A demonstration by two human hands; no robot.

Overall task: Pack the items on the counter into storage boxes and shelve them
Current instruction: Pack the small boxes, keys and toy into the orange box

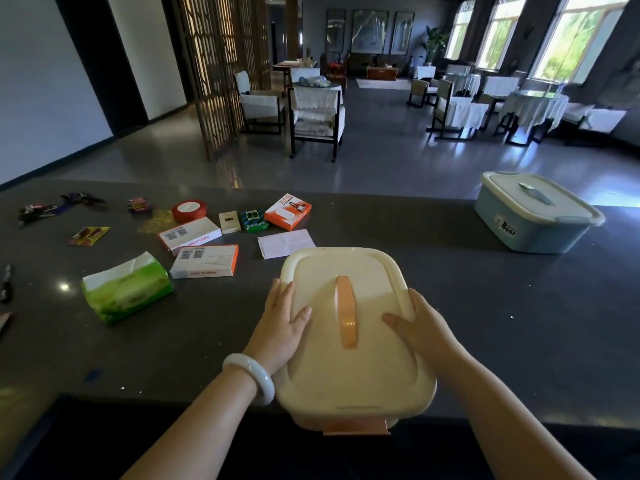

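Cream storage box (349, 362) gripped by left hand (282, 325) and right hand (420, 329), contents hidden under lid.

My dark worktop (450, 306) carries a cream storage box (349, 341) near its front edge and a blue lidded box (533, 216) far right. To my left lie a green tissue pack (126, 289), two white-and-orange cartons (204, 261), a red tape roll (189, 210), an orange box (287, 212) and a white paper (285, 243).

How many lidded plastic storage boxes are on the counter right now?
2. A cream plastic storage box with an orange handle sits at the near edge, held by the left hand and right hand. A pale blue lidded box sits far right.
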